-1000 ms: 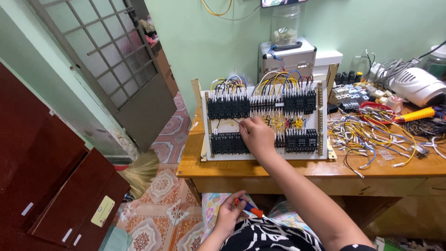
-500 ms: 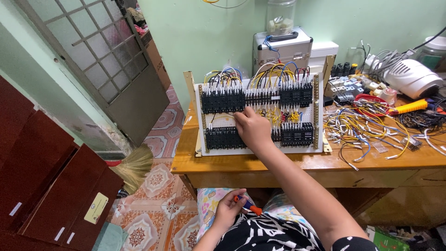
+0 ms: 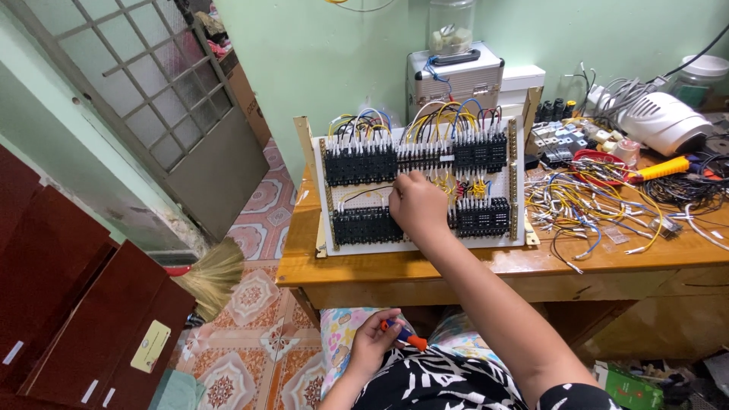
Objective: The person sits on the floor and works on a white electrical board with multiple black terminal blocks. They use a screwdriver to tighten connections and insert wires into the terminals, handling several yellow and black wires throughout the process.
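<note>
A white wiring panel (image 3: pixel 425 241) stands tilted on the wooden table (image 3: pixel 486 267), carrying rows of black terminal blocks and yellow, white and blue wires. My right hand (image 3: pixel 417 205) rests on the panel's middle, fingers curled against the wires between the upper and lower block rows; whether it pinches a wire is hidden. My left hand (image 3: pixel 370 342) sits low over my lap, closed around a small screwdriver (image 3: pixel 403 333) with an orange and blue handle.
Loose wire pieces (image 3: pixel 592 209) lie scattered right of the panel. A white appliance (image 3: pixel 662 121) and a yellow-handled tool (image 3: pixel 661 168) sit at the far right. A silver case (image 3: pixel 454 76) stands behind. A broom (image 3: pixel 213 273) and dark red cabinet (image 3: pixel 76 311) are left.
The view has shifted a little, and the panel now sits lower in it. My right hand stays on the panel's middle, and my left keeps hold of the screwdriver.
</note>
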